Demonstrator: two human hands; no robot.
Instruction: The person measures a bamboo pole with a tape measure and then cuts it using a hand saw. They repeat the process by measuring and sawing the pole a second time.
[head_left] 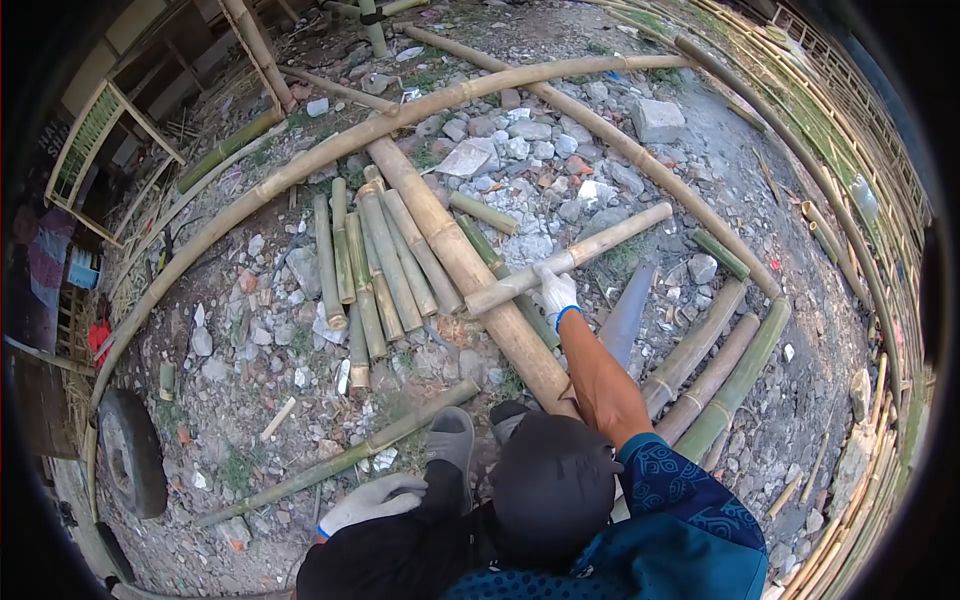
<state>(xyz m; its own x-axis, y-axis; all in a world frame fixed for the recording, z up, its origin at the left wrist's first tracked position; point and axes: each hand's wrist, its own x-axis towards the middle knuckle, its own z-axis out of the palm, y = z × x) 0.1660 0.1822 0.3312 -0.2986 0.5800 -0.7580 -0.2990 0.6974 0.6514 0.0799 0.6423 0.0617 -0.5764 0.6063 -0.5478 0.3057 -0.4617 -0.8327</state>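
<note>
the right grip (pixel 557 292), in a white glove, is closed on a bamboo pole (pixel 612 239). this pole is straight and slender, a dull, weathered tan with darker smudges, its ends cut off; left of the grip it crosses a thicker, yellower bamboo log (pixel 462 265). a grey saw blade (pixel 630 312) lies near, right of the grip, and shorter greenish bamboo pieces (pixel 388 255) lie farther left. the left grip (pixel 372 500), also gloved, rests with fingers loosely extended by a dark trouser leg (pixel 380 560).

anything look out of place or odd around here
The tyre at far left looks odd among bamboo and rubble. The bamboo piece in the right hand lies crosswise over a thick pole, probably deliberately.
</note>
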